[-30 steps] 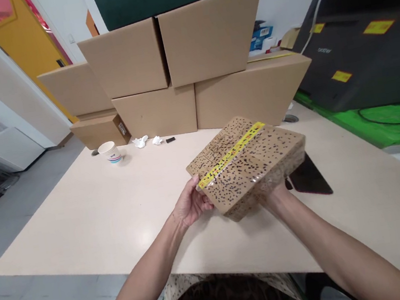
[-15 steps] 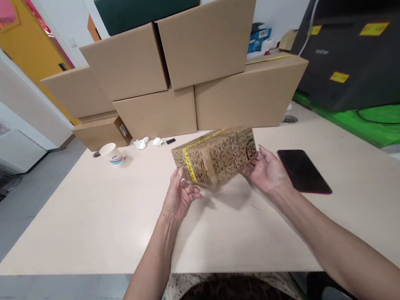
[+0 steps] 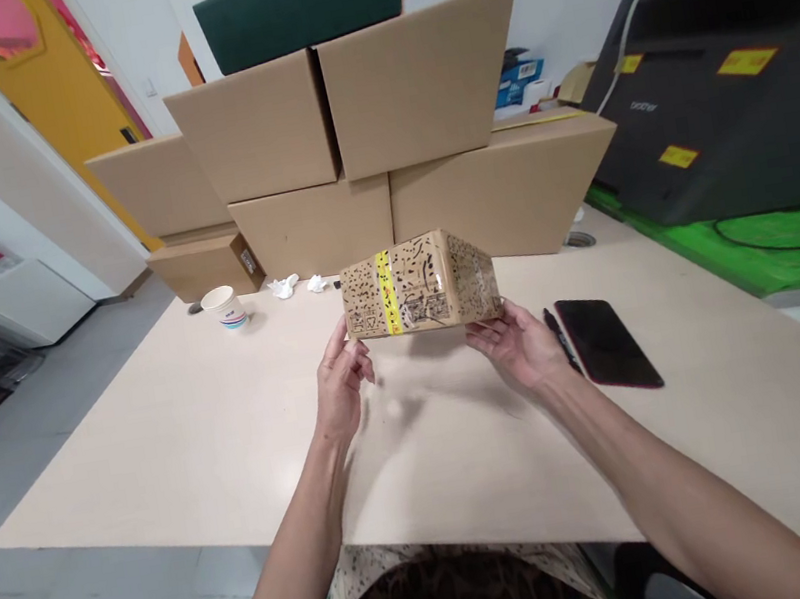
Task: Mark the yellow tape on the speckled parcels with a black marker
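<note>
A small cardboard box (image 3: 420, 284) with dark speckled print and a yellow tape strip is held up above the table, one corner edge turned toward me. My left hand (image 3: 341, 380) grips its lower left corner, fingers curled below and thumb up at the side. At the lower right, my right hand (image 3: 521, 346) supports it from beneath, palm turned up and fingertips under the bottom edge. Some fingertips are hidden behind the box. A black marker pen (image 3: 561, 340) and a dark tablet (image 3: 608, 342) lie just right of my right hand.
Large stacked cartons (image 3: 426, 83) line the back of the table (image 3: 152, 460), topped by a dark green box (image 3: 304, 6). A paper cup (image 3: 224, 307) and crumpled tissues (image 3: 284, 287) stand at the back left. A big black machine (image 3: 701, 90) is on the right.
The small box has been turned in my hands, so a different side with the yellow strip faces me, and it is slightly higher. The marker pen has come into sight beside the tablet.
</note>
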The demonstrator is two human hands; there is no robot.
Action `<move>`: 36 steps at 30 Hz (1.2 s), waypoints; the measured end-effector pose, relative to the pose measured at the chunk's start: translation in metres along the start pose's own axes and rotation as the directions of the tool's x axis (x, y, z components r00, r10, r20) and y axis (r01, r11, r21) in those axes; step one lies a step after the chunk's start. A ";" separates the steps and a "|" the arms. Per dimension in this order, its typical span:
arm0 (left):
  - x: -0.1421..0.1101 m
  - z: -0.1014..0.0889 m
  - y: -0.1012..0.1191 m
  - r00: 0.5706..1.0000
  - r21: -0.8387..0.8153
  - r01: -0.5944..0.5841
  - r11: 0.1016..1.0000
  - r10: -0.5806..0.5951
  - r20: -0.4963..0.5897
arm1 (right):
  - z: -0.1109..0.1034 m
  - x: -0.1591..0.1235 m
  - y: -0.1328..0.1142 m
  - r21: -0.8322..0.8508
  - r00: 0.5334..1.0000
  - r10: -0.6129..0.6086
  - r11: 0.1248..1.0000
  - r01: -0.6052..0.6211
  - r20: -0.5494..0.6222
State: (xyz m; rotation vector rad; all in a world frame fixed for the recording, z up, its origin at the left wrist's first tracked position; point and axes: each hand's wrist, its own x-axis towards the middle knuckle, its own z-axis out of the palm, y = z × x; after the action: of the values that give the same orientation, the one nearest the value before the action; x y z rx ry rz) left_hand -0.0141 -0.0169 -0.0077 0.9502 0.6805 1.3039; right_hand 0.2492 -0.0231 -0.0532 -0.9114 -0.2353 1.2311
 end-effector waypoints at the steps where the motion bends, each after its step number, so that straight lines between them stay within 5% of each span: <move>1: 0.000 -0.001 -0.001 0.999 0.035 -0.029 0.999 0.029 -0.019 | 0.000 0.001 0.001 -0.011 1.000 -0.004 1.000 0.004 -0.002; 5: 0.000 -0.004 -0.007 0.985 0.204 -0.160 0.966 0.171 -0.037 | -0.001 0.001 0.006 -0.085 1.000 -0.004 0.996 0.005 0.009; 12: 0.004 -0.005 -0.009 0.939 0.214 -0.317 0.924 0.273 0.210 | 0.000 -0.005 0.014 -0.313 0.991 -0.003 0.949 0.045 0.133; 19: 0.004 -0.004 -0.014 0.968 0.244 -0.217 0.945 0.177 0.179 | 0.000 -0.007 0.012 -0.448 0.966 -0.244 0.856 0.258 0.090; 24: -0.001 -0.001 -0.020 0.975 0.321 -0.084 0.943 0.010 0.224 | 0.008 -0.019 0.009 -0.379 0.925 -0.274 0.852 0.360 0.261; 31: 0.004 -0.016 -0.026 0.929 0.324 -0.297 0.898 0.193 0.316 | 0.005 -0.010 0.010 -0.145 0.966 -0.142 0.974 0.176 0.216; 36: 0.009 -0.021 -0.032 0.850 0.567 -0.526 0.634 0.401 0.340 | 0.001 -0.007 0.017 -0.005 0.956 0.009 1.000 -0.008 0.293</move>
State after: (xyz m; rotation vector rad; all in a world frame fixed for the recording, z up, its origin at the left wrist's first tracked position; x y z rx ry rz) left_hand -0.0152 -0.0041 -0.0445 1.9049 0.7848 1.4223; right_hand 0.2342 -0.0278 -0.0628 -0.7302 -0.4702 1.3728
